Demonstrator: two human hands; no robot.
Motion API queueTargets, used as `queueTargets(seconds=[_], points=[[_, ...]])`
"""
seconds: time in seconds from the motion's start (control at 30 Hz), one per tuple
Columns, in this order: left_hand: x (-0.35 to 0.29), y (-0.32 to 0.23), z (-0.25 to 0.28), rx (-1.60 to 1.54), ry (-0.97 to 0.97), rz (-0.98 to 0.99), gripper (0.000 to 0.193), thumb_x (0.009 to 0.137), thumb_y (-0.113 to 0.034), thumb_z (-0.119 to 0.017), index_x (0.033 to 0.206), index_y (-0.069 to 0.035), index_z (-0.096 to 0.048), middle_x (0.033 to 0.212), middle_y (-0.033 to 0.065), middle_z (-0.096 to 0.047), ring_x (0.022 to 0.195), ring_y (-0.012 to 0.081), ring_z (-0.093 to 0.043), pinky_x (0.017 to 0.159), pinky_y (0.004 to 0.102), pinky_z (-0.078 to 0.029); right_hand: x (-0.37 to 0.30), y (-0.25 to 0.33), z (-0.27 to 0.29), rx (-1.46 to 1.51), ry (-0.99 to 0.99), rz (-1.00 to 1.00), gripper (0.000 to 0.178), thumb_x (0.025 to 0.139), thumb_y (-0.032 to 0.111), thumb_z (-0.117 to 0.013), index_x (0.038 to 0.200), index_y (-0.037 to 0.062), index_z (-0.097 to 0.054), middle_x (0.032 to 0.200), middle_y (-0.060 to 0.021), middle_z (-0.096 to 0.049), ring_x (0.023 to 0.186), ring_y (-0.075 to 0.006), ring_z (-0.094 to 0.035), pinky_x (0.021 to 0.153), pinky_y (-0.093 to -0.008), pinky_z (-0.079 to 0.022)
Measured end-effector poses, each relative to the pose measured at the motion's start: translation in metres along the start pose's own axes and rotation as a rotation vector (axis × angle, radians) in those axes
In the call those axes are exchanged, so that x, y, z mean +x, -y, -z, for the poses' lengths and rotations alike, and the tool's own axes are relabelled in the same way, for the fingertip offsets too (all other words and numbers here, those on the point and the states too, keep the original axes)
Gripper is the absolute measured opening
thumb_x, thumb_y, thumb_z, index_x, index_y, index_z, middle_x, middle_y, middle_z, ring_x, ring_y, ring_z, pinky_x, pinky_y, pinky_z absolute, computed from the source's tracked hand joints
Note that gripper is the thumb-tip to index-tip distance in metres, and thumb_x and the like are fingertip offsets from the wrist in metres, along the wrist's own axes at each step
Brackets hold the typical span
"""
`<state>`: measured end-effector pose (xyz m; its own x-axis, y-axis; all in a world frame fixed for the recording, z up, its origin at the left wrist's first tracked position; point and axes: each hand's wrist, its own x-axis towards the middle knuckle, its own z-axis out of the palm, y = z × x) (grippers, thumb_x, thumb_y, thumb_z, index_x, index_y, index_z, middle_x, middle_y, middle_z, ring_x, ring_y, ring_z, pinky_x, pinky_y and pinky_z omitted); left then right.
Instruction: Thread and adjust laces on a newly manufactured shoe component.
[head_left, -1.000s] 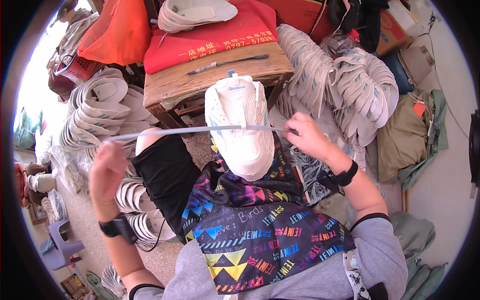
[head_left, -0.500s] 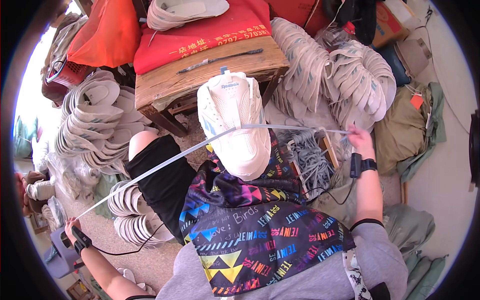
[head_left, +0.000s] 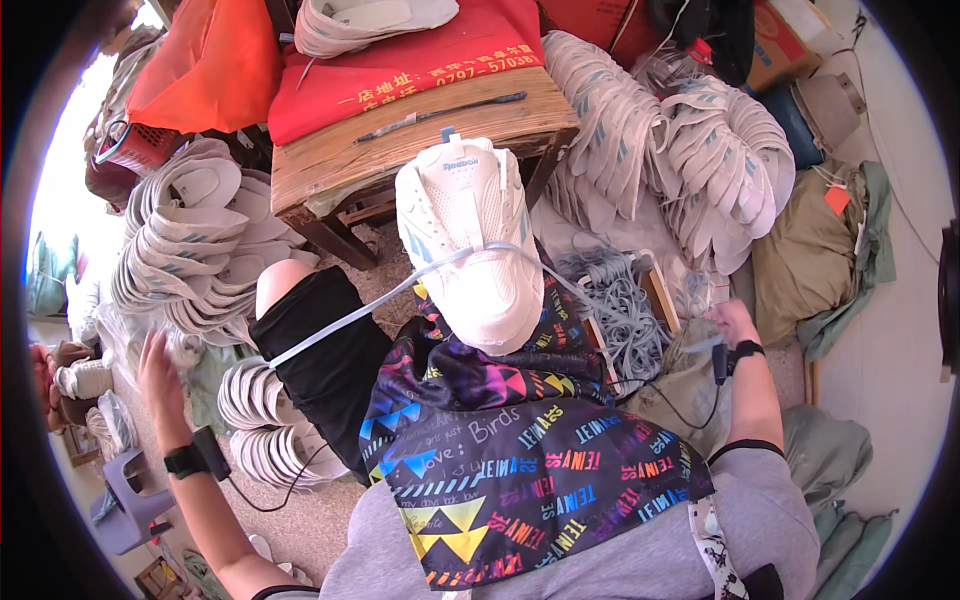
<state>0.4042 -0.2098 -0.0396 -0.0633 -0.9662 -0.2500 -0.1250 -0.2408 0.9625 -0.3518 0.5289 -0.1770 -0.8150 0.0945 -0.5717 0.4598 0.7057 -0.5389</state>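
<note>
A white sneaker upper (head_left: pixel 462 225) with grey-blue side stripes rests toe toward me on my lap. A pale grey-blue shoelace (head_left: pixel 350 318) runs across its front at the lowest lacing, its left part trailing slack over my black-clad knee. On the right, the lace droops past the shoe toward the box of laces. My left hand (head_left: pixel 162 380) is raised off to the left, fingers stretched out, holding nothing and apart from the lace's end. My right hand (head_left: pixel 736 322) is out to the right with bent, blurred fingers. A smeared pale strip shows just below it; whether they touch is unclear.
An open box (head_left: pixel 628 315) heaped with grey-blue laces stands right of the shoe. Stacked shoe uppers (head_left: pixel 185 240) lie at left, with more uppers (head_left: pixel 720 170) at far right. A wooden bench (head_left: pixel 420 125) with a red cloth is ahead. Cables trail from both wrist straps.
The taut lace has gone slack and sagged. My left hand has let go of its end and moved up with fingers extended. My right hand has dropped lower and slightly right.
</note>
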Motion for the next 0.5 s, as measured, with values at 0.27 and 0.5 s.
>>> queueTargets(seconds=[0.27,0.5], points=[[-0.181,-0.056,-0.346,0.619,0.726,-0.688,0.011,0.088,-0.007,-0.064,0.096,0.0,-0.068,0.082,0.0104,-0.069,0.074,0.0167,-0.066,0.069,0.0276,-0.051,-0.223,0.223,-0.137,0.185,0.822,0.625,0.037,0.099,0.021,-0.052,0.131,0.0014,-0.048,0.106,-0.0098,-0.068,0.078,-0.0098,-0.062,0.067,-0.0207,-0.048],[-0.216,-0.015,-0.391,0.445,0.818,-0.336,0.018,0.093,-0.015,-0.061,0.092,0.003,-0.06,0.071,0.0123,-0.062,0.058,0.017,-0.061,0.057,0.0317,-0.048,-0.254,0.237,-0.193,0.133,0.846,0.904,0.02,0.1,0.02,-0.053,0.112,0.0043,-0.054,0.088,-0.0033,-0.065,0.07,-0.0064,-0.057,0.063,-0.0202,-0.046]])
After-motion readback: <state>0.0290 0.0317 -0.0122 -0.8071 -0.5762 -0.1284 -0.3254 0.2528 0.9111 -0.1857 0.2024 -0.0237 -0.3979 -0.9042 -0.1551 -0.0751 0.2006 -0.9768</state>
